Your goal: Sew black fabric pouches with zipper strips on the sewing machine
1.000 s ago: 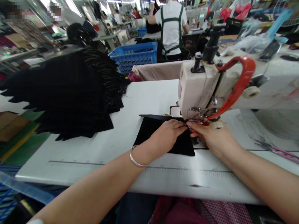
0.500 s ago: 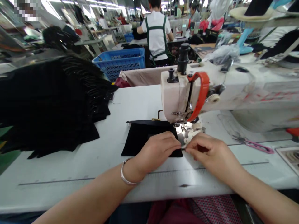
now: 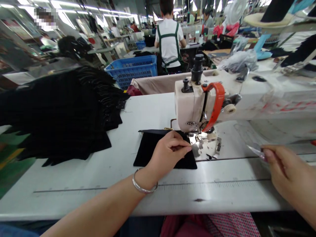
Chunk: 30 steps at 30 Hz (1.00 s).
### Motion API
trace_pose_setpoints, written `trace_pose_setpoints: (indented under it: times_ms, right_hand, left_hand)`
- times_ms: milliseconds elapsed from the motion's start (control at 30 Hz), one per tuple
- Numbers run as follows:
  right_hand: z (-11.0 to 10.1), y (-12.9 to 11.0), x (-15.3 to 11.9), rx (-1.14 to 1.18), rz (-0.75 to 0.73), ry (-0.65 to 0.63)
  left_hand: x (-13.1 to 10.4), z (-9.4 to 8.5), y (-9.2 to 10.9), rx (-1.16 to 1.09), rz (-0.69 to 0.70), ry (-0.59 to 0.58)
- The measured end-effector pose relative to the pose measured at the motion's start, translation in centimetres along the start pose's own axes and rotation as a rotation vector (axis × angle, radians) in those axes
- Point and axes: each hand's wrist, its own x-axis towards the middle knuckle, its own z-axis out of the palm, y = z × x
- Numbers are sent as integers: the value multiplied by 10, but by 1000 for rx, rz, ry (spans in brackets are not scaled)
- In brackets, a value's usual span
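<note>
Far L, we've a big pile of black cloth pcs on the white table, edges fanned out. Behind, a blue basket. A printed ruler runs along the table's front, figs. too small to read. Mid-table lies our work cloth: black, flat, plain, roughly four-sided, w/ a dark strip along its far edge & a small gold-coloured clip just beyond. Our L hand, w/ silver bracelet, is over it, thumb & fingertips pinched together by its R edge; we can't quite tell if a thread's between them. Next R, the sewing machine w/ orange lever; red lettering on its arm, too blurred to read. Far R, our R hand grips scissors, tip pointing L, well apart from the cloth.
</note>
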Motion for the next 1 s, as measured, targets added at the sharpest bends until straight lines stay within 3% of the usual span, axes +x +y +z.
trace_pose_setpoints:
  times_ms: [100, 167, 333, 500, 667, 767, 867, 1000]
  right_hand:
    - [11, -55, 4, 376, -33, -308]
    - [19, -86, 8, 515, -54, -429]
    - [38, -121, 19, 646, -8, -466]
    - [38, -113, 25, 598, -5, -366]
    - [25, -51, 45, 126, -98, -214]
    - [18, -23, 64, -136, -343, -148]
    - [15, -30, 80, -146, -509, -114]
    - [28, -66, 91, -54, -612, -158]
  left_hand:
    - [0, 0, 0, 30, 50, 17]
    - [0, 0, 0, 62, 76, 26]
    - [-1, 0, 3, 122, 142, 24]
    - [0, 0, 8, 210, 160, 33]
    - [21, -11, 13, 426, 44, -56]
    - [35, -14, 7, 536, 47, -143]
    - [39, -10, -1, 552, 46, -86]
    - [37, -1, -7, 517, 43, 18]
